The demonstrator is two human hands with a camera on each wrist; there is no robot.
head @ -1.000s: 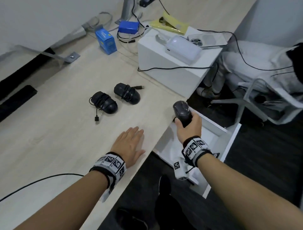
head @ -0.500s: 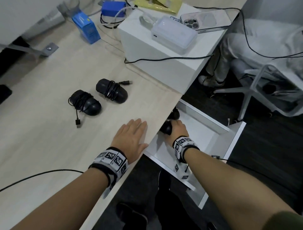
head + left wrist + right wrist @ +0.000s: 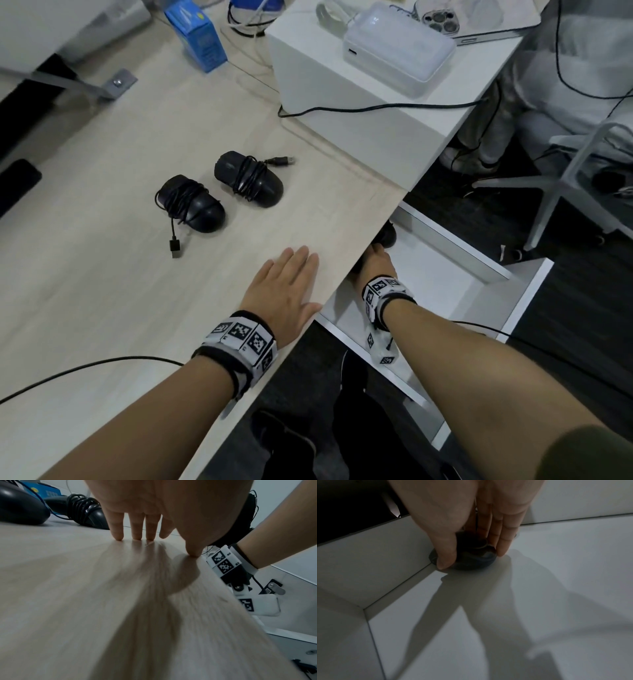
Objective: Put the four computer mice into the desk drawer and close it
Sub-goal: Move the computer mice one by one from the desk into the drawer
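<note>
Two black mice with cords wound round them lie on the light wooden desk (image 3: 102, 291), one (image 3: 190, 204) left of the other (image 3: 248, 178); the left wrist view shows both mice (image 3: 18, 509) (image 3: 85, 513) beyond my fingers. My left hand (image 3: 284, 284) (image 3: 137, 538) rests flat on the desk near its edge, fingers straight. My right hand (image 3: 375, 262) (image 3: 472, 559) reaches into the open white drawer (image 3: 445, 274) and pinches a dark mouse (image 3: 471, 563) between thumb and fingers, on the drawer floor against the side wall. Another dark mouse (image 3: 387, 234) lies just beyond, partly under the desk edge.
A white box (image 3: 359, 113) with a cable across it stands at the back of the desk, holding a white device (image 3: 397, 51) and a phone (image 3: 442, 24). A blue carton (image 3: 197, 37) sits behind. A white chair (image 3: 565, 171) stands right of the drawer.
My right hand has carried the dark mouse down from above the desk edge into the drawer and set it on the floor there. The left hand has stayed flat on the desk.
</note>
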